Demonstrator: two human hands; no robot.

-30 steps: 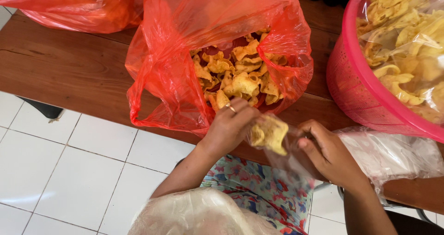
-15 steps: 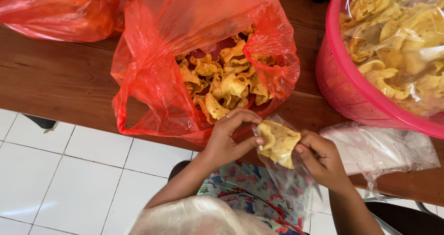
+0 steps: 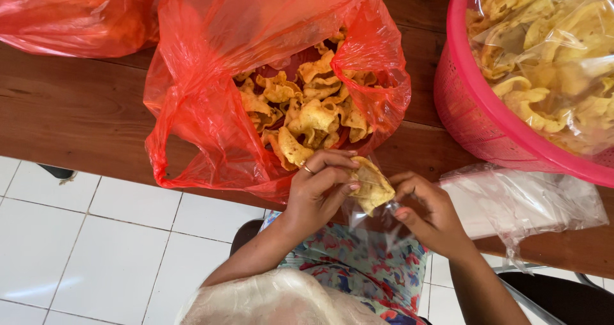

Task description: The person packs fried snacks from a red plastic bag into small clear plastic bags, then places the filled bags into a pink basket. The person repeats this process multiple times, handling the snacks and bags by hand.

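Both hands (image 3: 316, 187) (image 3: 430, 211) lower now, chips (image 3: 369, 185) inside small clear bag (image 3: 377, 219).

The left hand (image 3: 318, 187) covered the near side of the chip (image 3: 372, 185), so how much lay under the fingers could not be told. The clear bag (image 3: 377, 226) below the grip was too faint to trace its mouth. Right of the grip, the pink basket (image 3: 476, 117) ran off the top and right edges. Up and left, a second red bag (image 3: 70, 15) was cut by the frame. Both forearms left the bottom edge.
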